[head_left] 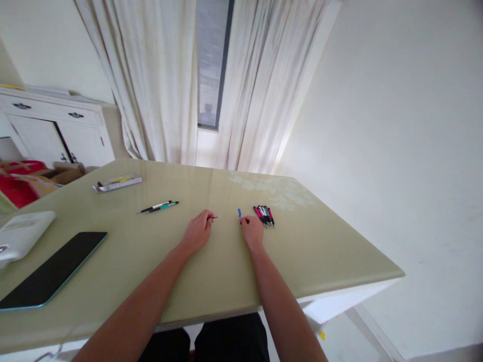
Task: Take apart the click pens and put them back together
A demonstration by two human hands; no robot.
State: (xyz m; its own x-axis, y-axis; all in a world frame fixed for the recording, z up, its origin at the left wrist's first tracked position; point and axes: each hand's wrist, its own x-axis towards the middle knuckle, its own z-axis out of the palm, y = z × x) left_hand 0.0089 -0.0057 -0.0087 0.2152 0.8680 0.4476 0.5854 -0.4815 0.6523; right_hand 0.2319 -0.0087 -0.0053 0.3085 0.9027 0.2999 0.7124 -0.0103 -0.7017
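Note:
My left hand (197, 231) is closed just above the table, pinching a thin dark stick (215, 217) with a pale tip, perhaps a pen refill. A short blue pen part (239, 212) rises from the fingertips of my right hand (251, 230), which is closed on it; its lower end is hidden. Just right of that hand lies a row of several pens (264, 216) in pink, white, green and black. Farther left, a white and black pen (156, 206) and a teal and black pen (164, 206) lie side by side, away from my left hand.
A long, narrow box (119, 184) lies at the table's back left. A dark tablet-like slab (55, 271) and a white device (25, 234) occupy the left side. Curtains (158, 85) hang behind the table (320, 251), and a white wall (396, 125) stands to the right.

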